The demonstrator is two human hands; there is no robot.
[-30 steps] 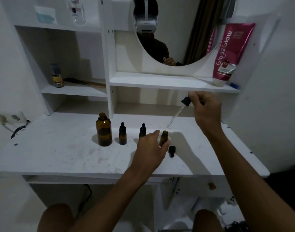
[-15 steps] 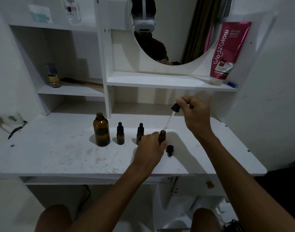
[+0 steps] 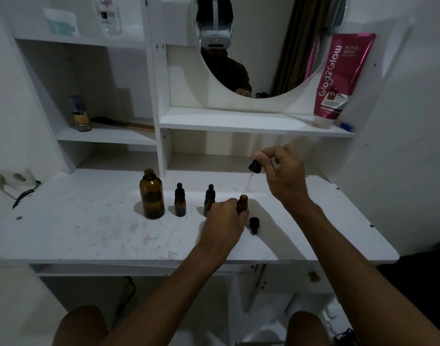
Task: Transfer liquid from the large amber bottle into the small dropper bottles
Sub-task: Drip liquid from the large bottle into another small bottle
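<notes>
White desk (image 3: 89, 233) carries the uncapped large amber bottle (image 3: 151, 197), left of 2 capped dropper bottles (image 3: 180, 201). I see my left hand (image 3: 223, 221) gripping the open small bottle (image 3: 241, 203), my right hand (image 3: 286, 173) pinching the dropper (image 3: 254, 167), tip at its mouth.

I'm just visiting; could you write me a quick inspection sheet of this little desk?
Surface: white desk, stained and scuffed.
Job's things: large amber bottle uncapped; capped small bottles, two; open small bottle; loose cap lying beside it.
Clutter: pink tube and labelled bottle on the shelves.
Hands: left hand grips the open small bottle; right hand pinches a dropper, tip at that bottle's mouth.
Cables: black cable by the wall socket.
Surroundings: rounded mirror, white shelves.
</notes>
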